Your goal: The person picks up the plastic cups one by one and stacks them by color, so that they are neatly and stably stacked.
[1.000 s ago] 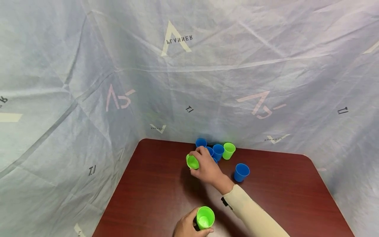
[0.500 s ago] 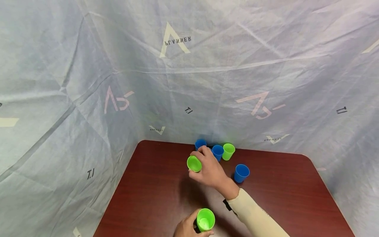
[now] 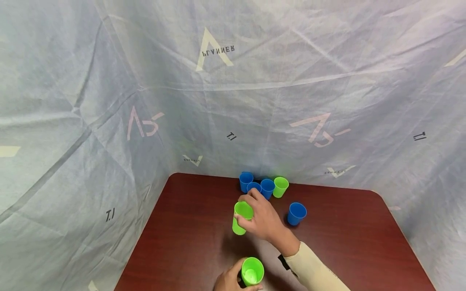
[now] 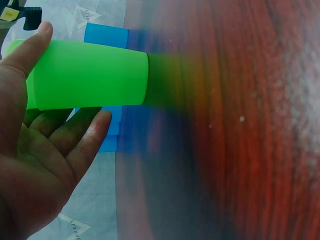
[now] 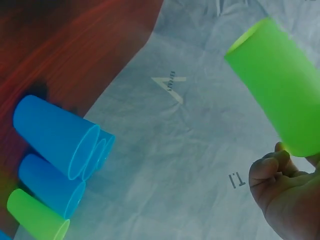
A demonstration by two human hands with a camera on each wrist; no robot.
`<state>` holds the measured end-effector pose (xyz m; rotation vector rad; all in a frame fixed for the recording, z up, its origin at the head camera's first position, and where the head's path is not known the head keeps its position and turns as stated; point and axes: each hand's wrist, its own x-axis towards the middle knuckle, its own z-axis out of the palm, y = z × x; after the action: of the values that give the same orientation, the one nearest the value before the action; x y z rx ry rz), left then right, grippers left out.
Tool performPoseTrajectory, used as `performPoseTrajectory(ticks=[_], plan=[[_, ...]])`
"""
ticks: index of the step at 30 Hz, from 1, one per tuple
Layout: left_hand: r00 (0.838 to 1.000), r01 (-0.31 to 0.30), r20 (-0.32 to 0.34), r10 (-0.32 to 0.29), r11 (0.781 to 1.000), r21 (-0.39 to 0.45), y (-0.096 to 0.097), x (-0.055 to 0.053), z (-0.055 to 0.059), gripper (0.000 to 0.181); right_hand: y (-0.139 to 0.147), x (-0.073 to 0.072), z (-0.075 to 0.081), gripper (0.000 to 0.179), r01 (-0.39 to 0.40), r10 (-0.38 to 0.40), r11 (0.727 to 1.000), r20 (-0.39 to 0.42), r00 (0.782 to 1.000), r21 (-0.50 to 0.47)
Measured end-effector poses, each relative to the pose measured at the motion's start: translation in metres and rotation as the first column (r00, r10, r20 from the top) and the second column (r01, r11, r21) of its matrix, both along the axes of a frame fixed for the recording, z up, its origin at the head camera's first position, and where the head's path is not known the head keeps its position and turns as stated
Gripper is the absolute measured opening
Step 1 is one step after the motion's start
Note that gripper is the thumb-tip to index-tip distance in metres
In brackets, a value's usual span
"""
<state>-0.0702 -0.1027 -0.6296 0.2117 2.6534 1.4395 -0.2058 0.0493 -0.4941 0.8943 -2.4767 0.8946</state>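
Near the table's front edge, my left hand [image 3: 228,279] grips a green cup [image 3: 252,271] upright, its mouth facing up. The left wrist view shows the thumb on one side of this cup and the fingers on the other. Farther forward, my right hand [image 3: 265,218] pinches a second green cup [image 3: 239,226] by its upper part, above the table. Right behind that hand stand several blue cups [image 3: 267,189], one partly covered by the fingers. In the right wrist view the held green cup is at the upper right.
A third green cup [image 3: 280,187] stands at the back beside the blue ones. Apart from the group, one blue cup [image 3: 296,214] stands to the right of my right hand. The reddish-brown table [image 3: 349,242] meets a grey printed cloth [image 3: 233,105] behind and at the sides.
My right hand has drawn its green cup back from the blue cups, toward me and slightly right; more of the cup's side now shows. The left hand has barely moved.
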Motion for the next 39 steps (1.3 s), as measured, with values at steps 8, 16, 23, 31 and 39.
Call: performPoseTrajectory(ticks=[8,16,23,31,39], plan=[[1.0,0.005,0.008,-0.005,0.999,0.034,0.0,0.001,0.002,0.067,0.004,0.008,-0.005,0.031,-0.094,0.094,0.996,-0.057,0.994,-0.005],[1.0,0.002,-0.029,-0.002,1.0,0.029,-0.001,0.001,0.002,0.062,0.01,0.015,-0.015,0.03,-0.235,0.232,0.972,-0.088,0.969,-0.02],[0.994,-0.012,-0.104,0.013,1.0,0.011,-0.001,0.002,-0.002,0.058,0.015,0.02,-0.022,0.032,-0.283,0.28,0.959,-0.108,0.954,-0.016],[0.999,0.007,0.046,-0.009,0.999,0.036,-0.002,0.001,0.003,0.064,0.02,0.024,-0.033,0.03,-0.339,0.338,0.941,-0.088,0.937,0.003],[0.999,0.011,0.038,-0.011,1.0,0.002,0.0,0.0,0.004,0.071,0.026,0.028,-0.04,0.032,-0.342,0.342,0.939,-0.092,0.935,0.017]])
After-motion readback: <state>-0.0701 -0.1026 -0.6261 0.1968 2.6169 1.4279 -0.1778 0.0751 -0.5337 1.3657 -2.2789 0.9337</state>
